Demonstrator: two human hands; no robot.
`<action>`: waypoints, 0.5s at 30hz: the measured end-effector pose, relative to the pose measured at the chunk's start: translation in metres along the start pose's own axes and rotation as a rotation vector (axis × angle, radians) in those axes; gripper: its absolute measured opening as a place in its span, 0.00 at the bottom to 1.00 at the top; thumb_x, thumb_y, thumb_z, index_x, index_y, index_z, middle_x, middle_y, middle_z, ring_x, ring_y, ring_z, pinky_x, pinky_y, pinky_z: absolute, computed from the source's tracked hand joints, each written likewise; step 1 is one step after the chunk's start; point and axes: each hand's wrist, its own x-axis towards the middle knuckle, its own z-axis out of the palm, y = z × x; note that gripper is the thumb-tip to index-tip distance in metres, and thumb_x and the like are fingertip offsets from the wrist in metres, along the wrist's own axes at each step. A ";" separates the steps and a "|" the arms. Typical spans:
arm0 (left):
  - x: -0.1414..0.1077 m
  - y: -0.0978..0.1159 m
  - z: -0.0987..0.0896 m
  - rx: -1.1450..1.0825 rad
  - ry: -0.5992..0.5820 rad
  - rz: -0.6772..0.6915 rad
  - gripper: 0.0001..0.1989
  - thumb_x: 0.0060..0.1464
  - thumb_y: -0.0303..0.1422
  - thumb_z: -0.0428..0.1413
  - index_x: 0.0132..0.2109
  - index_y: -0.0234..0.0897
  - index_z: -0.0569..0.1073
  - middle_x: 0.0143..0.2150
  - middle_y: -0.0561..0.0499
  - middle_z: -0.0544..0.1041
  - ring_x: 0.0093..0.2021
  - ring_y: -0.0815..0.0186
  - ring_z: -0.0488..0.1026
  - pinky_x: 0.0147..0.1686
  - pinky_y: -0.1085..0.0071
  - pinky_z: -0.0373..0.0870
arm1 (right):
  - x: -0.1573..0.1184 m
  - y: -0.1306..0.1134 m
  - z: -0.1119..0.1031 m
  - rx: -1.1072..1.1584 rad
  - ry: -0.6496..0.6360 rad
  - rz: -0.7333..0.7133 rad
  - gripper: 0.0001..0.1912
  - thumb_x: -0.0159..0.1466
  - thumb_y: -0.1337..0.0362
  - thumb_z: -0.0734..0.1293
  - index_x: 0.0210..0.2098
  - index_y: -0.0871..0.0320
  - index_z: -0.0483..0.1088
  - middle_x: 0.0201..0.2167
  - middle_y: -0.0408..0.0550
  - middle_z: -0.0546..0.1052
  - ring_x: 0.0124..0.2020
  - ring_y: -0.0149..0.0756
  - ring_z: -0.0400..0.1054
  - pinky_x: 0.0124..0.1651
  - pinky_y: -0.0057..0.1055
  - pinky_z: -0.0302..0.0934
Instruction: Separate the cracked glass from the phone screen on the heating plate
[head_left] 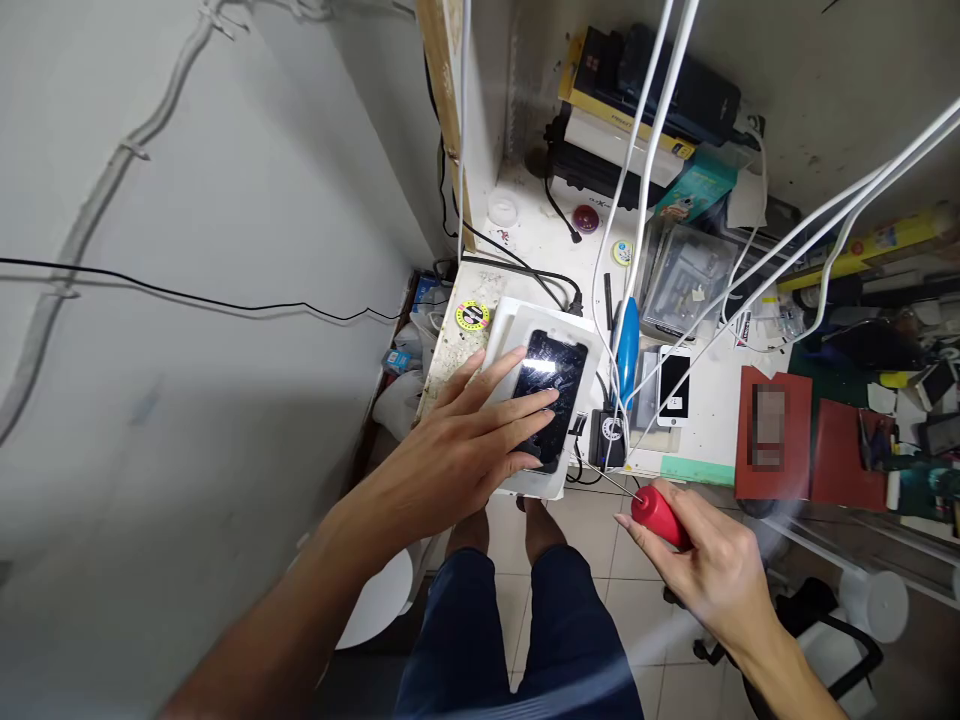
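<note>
A dark-screened phone (pixel 566 385) lies on a white box-like tray (pixel 551 487) near the front edge of the bench. My left hand (pixel 469 440) rests flat over the phone, fingers spread across its screen and left side. Held in my right hand (pixel 709 560) is a screwdriver (pixel 658 518) with a red handle, its thin metal shaft reaching toward the tray's lower right corner. The shaft's tip is too small to make out. To the right of the phone are a blue-handled tool (pixel 625 355) and a black adapter (pixel 607 440).
White cables (pixel 651 140) hang across the bench. A white phone (pixel 673 388), a clear parts case (pixel 688 275) and a red mat (pixel 780 385) sit to the right. A round yellow tin (pixel 472 316) stands left of the tray. Boxes (pixel 630 120) are stacked behind.
</note>
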 end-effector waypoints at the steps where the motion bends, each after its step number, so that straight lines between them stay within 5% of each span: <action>1: 0.000 -0.001 0.001 0.008 0.003 0.008 0.20 0.71 0.30 0.59 0.67 0.39 0.72 0.68 0.48 0.78 0.82 0.49 0.53 0.81 0.39 0.51 | 0.002 0.001 0.000 -0.008 0.006 -0.005 0.18 0.73 0.54 0.73 0.55 0.59 0.75 0.33 0.46 0.79 0.28 0.34 0.73 0.37 0.30 0.69; 15: 0.000 -0.002 0.003 0.022 -0.002 0.013 0.19 0.72 0.31 0.59 0.66 0.37 0.73 0.68 0.49 0.78 0.83 0.51 0.50 0.83 0.43 0.43 | 0.016 0.007 -0.004 -0.056 -0.003 -0.045 0.18 0.74 0.54 0.72 0.56 0.60 0.75 0.33 0.46 0.78 0.28 0.32 0.70 0.35 0.30 0.66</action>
